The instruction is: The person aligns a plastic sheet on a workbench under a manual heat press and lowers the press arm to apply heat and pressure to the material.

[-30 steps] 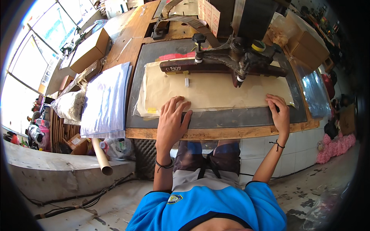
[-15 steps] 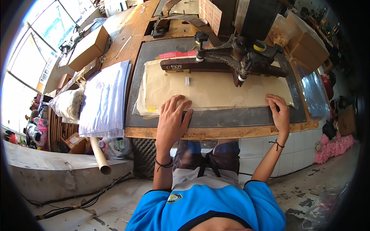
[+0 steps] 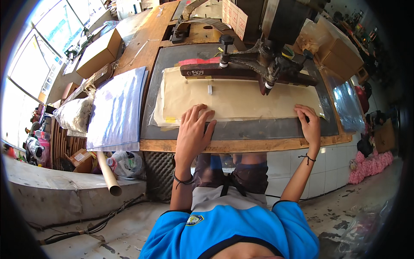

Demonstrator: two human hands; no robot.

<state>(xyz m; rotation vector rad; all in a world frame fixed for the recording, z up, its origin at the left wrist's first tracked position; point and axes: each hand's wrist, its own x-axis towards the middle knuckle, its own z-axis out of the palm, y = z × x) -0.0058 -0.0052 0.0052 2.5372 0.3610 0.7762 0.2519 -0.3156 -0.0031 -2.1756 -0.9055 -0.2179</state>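
A long beige sheet (image 3: 250,101) lies on the dark grey plate (image 3: 258,131) of the work table, with clear film showing along its edges. My left hand (image 3: 194,129) rests on the sheet's front edge left of the middle, fingers spread and thumb apart, holding nothing. Near the right end of that edge, my right hand (image 3: 309,127) touches the sheet with loosely bent fingers, thumb side toward the middle. Over the sheet's far edge stretches a long dark bar (image 3: 207,70) fixed under a black metal press head (image 3: 269,60). A small white tab (image 3: 210,90) sits just in front of the bar.
Left of the plate lies a stack of clear plastic sheets (image 3: 116,108). Behind it stand a cardboard box (image 3: 100,52) and a filled plastic bag (image 3: 76,115). A cardboard tube (image 3: 108,172) juts out below. Rolled film (image 3: 347,103) and another box (image 3: 340,58) are at the right.
The view has shifted slightly. Both hands keep their places on the sheet's front edge, and the press bar looks unmoved.
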